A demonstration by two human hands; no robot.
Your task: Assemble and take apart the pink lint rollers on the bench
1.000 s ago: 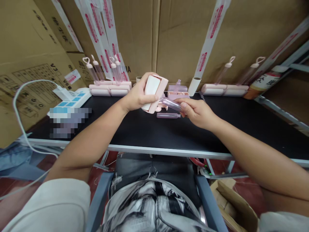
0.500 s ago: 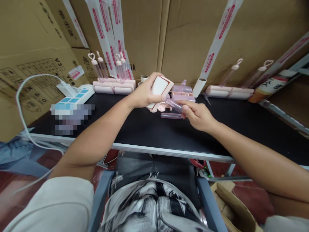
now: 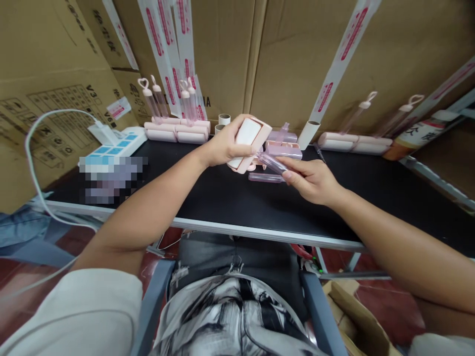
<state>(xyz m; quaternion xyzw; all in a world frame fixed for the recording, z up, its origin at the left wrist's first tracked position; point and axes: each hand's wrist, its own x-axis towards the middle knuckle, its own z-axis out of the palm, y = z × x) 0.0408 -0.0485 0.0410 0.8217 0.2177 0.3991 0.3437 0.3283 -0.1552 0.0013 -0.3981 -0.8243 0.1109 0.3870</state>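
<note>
Raised over the black tabletop, my left hand point(image 3: 226, 144) grips a pale pink case with a white panel point(image 3: 246, 140), tilted so that its open side shows. My right hand point(image 3: 312, 179) pinches a clear purplish tube point(image 3: 273, 163), whose far end meets or nearly meets the case's lower right corner. Below it a second clear tube point(image 3: 264, 177) lies flat on the table. Small pink parts sit partly hidden under the case. Behind my hands are purple cases point(image 3: 285, 150), with a clear purplish piece point(image 3: 284, 129) standing among them.
White cardboard-like tubes point(image 3: 309, 135) stand at the back. Pink cases point(image 3: 160, 131) with upright heart-topped tubes line the back left, and similar pink cases point(image 3: 336, 141) the right. A power strip point(image 3: 128, 143) with a white cable lies left; a bottle point(image 3: 417, 134) stands far right.
The case in my left hand has turned slightly, showing more of its pink side. My right hand has shifted slightly right and down with the tube, and the whole view has moved slightly.
</note>
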